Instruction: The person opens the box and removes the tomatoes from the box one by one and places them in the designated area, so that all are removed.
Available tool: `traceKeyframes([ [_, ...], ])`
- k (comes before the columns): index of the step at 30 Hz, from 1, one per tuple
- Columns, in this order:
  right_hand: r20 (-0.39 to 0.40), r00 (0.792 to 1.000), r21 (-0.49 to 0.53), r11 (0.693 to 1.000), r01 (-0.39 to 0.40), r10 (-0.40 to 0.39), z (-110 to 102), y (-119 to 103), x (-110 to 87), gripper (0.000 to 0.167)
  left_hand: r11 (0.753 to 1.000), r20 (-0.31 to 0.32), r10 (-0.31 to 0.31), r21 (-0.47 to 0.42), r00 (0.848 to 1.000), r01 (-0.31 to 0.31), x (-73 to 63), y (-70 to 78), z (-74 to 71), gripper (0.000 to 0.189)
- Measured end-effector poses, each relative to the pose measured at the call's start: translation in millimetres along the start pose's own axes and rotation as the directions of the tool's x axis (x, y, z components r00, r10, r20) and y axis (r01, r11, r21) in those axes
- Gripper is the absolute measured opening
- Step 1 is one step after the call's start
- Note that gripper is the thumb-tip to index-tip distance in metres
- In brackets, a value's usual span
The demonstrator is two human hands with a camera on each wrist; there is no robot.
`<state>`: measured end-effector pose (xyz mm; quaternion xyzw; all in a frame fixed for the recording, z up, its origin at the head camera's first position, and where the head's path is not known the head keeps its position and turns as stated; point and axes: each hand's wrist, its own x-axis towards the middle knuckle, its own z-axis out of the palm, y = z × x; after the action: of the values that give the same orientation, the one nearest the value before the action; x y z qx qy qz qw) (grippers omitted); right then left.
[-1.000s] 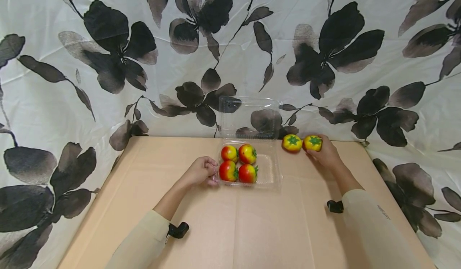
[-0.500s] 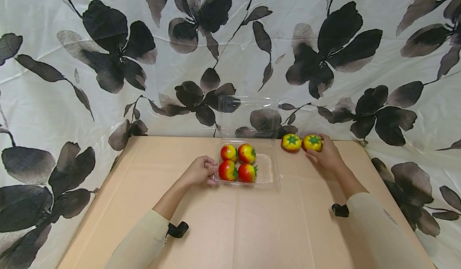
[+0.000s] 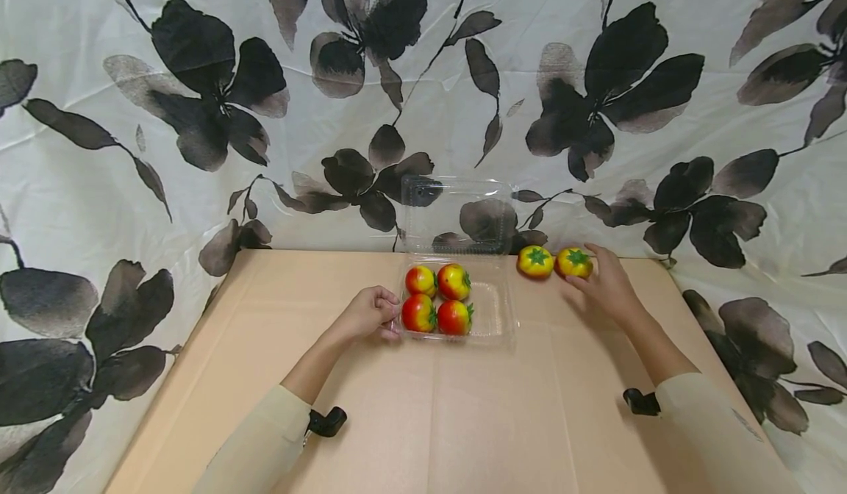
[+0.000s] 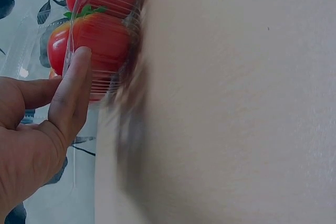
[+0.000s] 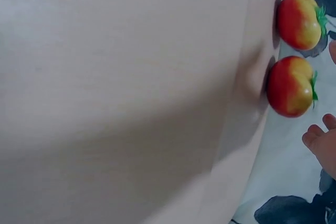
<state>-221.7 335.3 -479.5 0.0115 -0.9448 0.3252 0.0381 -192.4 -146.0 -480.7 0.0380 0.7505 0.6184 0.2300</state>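
A clear plastic clamshell container (image 3: 491, 310) stands with its lid (image 3: 456, 215) raised. Several red-and-yellow tomatoes (image 3: 454, 317) with green tops fill its left and middle parts. My left hand (image 3: 365, 314) pinches the container's left rim between thumb and fingers; in the left wrist view a finger lies along the ribbed wall beside a tomato (image 4: 89, 43). Right of the container, two more tomatoes sit side by side, a left one (image 3: 535, 262) and a right one (image 3: 573, 262). My right hand (image 3: 607, 282) is spread beside the right tomato (image 5: 290, 86), its fingers apart from it in the right wrist view.
The tan table (image 3: 490, 420) ends at a back edge just behind the tomatoes. A white cloth (image 3: 476, 126) with dark flowers hangs behind it and along both sides. Black wrist mounts (image 3: 327, 422) stick out from both sleeves.
My right hand has let go of the right tomato and drawn back slightly to the right; that tomato now sits beside the other one. My left hand and the container have stayed put.
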Motion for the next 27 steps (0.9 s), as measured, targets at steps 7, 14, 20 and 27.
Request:
traceKeyframes([
  [7, -0.076, 0.98, 0.031, 0.982, 0.187, -0.184, 5.0, -15.9, -10.3, 0.069, 0.999, 0.006, -0.019, -0.032, 1.0, 0.019, 0.2, 0.9, 0.0, 0.023],
  [14, -0.059, 0.964, 0.035, 0.965, 0.26, -0.258, 13.6, -39.7, -23.4, 0.068, 0.999, 0.011, -0.01, -0.036, 1.0, 0.01, 0.5, 0.3, -0.1, 0.023],
  [20, 0.033, 0.963, 0.055, 0.962, 0.267, -0.269, 20.6, -59.1, -28.6, 0.071, 0.999, 0.009, -0.008, -0.044, 1.0, 0.008, 1.2, -1.0, -0.1, 0.023],
  [27, 0.094, 0.951, 0.054, 0.955, 0.292, -0.296, 26.3, -77.1, -31.7, 0.071, 0.999, 0.006, -0.011, -0.036, 1.0, 0.011, 0.5, -1.0, -0.1, 0.021],
])
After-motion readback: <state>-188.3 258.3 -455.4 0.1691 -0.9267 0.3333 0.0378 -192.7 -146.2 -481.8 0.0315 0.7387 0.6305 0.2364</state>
